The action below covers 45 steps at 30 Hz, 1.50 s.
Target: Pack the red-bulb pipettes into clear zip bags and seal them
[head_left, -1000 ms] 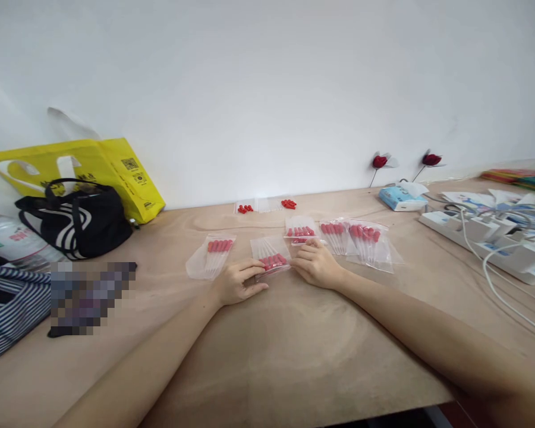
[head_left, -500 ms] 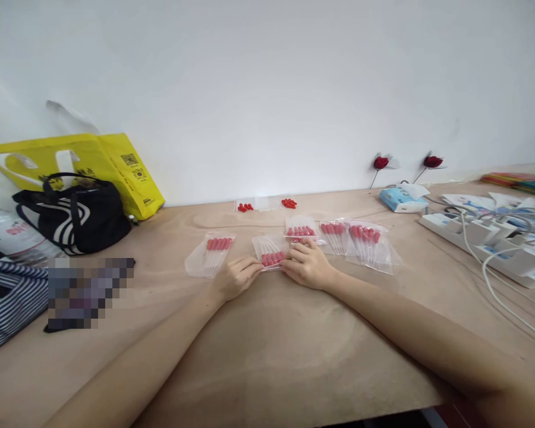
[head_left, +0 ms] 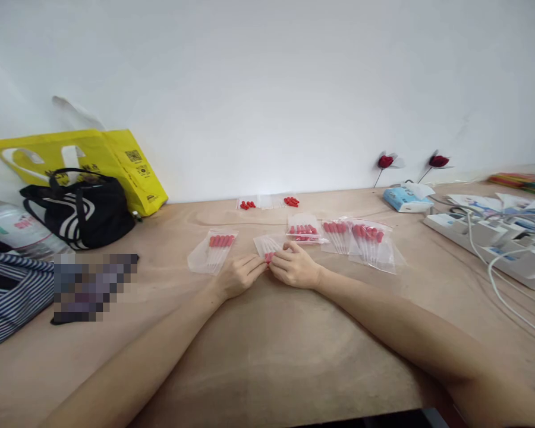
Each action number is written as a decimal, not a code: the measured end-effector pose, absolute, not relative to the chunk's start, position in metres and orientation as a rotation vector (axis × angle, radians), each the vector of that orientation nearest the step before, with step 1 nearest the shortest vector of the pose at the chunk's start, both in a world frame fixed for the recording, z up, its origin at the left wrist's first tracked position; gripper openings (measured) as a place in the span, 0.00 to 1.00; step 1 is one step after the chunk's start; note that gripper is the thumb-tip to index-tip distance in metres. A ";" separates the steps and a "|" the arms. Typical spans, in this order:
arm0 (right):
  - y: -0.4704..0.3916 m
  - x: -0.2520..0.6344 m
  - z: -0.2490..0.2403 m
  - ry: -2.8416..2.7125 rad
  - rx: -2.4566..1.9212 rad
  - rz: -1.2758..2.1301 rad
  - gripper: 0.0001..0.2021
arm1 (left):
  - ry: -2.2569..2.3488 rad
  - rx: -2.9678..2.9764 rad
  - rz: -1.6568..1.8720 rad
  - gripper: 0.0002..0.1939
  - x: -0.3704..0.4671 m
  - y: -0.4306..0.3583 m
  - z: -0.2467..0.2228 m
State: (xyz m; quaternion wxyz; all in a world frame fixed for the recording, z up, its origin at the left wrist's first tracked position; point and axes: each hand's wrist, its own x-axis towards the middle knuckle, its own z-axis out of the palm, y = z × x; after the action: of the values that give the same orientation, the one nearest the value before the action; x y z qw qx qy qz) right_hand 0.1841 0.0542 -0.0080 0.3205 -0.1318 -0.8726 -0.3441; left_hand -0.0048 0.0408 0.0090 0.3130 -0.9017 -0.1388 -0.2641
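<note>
The clear bag (head_left: 263, 244) of red-ended droppers lies mid-frame, its near edge pinched narrowly by left hand (head_left: 238, 277) and right hand (head_left: 298, 268) — sealed or not, I cannot tell — with other filled bags (head_left: 368, 245) flanking it on the desk (head_left: 267, 351).

Bare left hand (head_left: 239, 276): back of hand up, fingers together and bent, pointing right and slightly up the view, fingertips brought in close to the right hand's. Bare right hand (head_left: 295, 267): curled tighter, knuckles raised, index finger arched above the rest, fingertips pointing left. Both hands low, near centre of view. Bare forearms run in from the lower corners, converging, left one rising diagonally, right one at a shallower slant. Wrists apart, near straight. Thumbs mostly hidden.
</note>
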 end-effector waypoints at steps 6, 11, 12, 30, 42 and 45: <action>0.052 0.189 -0.004 -2.256 -0.319 -0.926 0.11 | -0.368 -2.422 -0.782 0.10 -0.006 0.040 0.006; 0.051 0.200 -0.005 -2.265 -0.328 -0.957 0.11 | -0.398 -2.478 -0.851 0.08 -0.007 0.039 0.004; 0.052 0.202 -0.005 -2.272 -0.347 -0.960 0.11 | -0.406 -2.482 -0.870 0.08 -0.007 0.039 0.004; 0.058 0.240 -0.010 -2.356 -0.621 -0.940 0.14 | -0.526 -2.607 -0.978 0.05 -0.013 0.037 0.003; 0.054 0.210 -0.020 -2.347 -0.707 -0.436 0.12 | -0.827 -2.693 -0.965 0.09 -0.024 0.034 0.013; 0.070 0.198 -0.020 -2.306 -0.660 -0.466 0.12 | -1.248 -2.443 -0.977 0.18 -0.042 0.044 0.015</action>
State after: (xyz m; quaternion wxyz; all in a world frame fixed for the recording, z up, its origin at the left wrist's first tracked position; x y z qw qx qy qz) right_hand 0.1978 0.0700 -0.0202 0.3422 -0.2538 -0.8868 -0.1791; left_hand -0.0421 0.0443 0.0153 0.1144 -0.8335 -0.4257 -0.3332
